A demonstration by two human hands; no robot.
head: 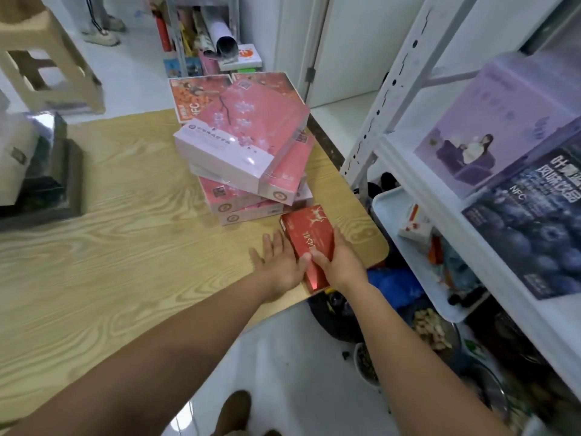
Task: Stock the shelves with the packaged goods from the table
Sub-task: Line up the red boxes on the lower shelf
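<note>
Head view, red box [309, 243]: it lies flat on the near right corner of the table [125, 231], its near end poking past the table edge and its far end just beside the pile of pink boxes [248, 152].
Head view, right hand [341, 262]: it holds the red box, thumb on top and fingers down the right side.
Head view, left hand [279, 262]: it is spread wide, fingers straight on the table along the box's left side, thumb touching the box.
Head view, shelves [440, 196]: they stand close by on the right, and a purple box [503, 121] and a dark blue box [540, 221] sit there already.
Risk, slipping: only one hand really grips, so the glossy box may slide off the edge to the floor.
Risk, pile: the top pink box sits skewed and tilted, so a nudge while lifting could topple it.
</note>
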